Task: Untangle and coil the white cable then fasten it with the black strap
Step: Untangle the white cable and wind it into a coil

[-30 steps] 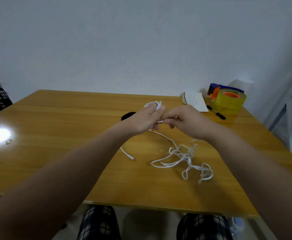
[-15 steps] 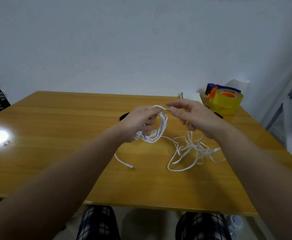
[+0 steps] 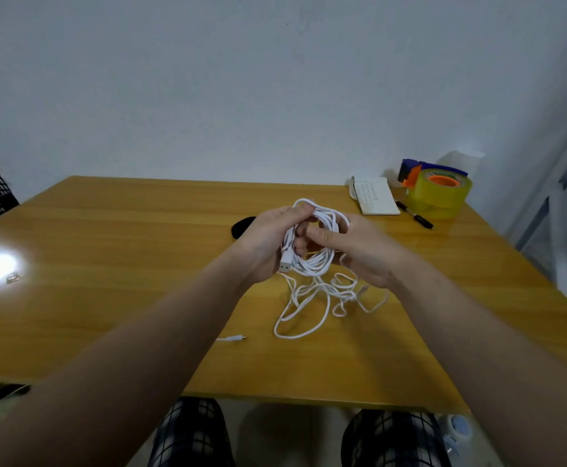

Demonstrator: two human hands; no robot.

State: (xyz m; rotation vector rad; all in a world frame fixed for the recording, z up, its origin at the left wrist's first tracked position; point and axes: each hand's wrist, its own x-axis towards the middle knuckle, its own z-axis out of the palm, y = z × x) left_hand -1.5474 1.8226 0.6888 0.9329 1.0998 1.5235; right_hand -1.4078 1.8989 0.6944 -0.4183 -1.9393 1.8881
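Wooden table: left hand grips white cable loops, right hand pinches them; black strap behind.

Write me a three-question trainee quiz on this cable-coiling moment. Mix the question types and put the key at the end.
1. The left hand and right hand hold loops of the white cable. What lies on the table behind the left hand?
2. True or false: the cable is fully coiled.
3. The USB plug is: A) hanging at the left hand's heel; B) flat on the table; C) closed inside the right hand.
Key: 1, the black strap. 2, false: a loose tangle lies on the table. 3, A.
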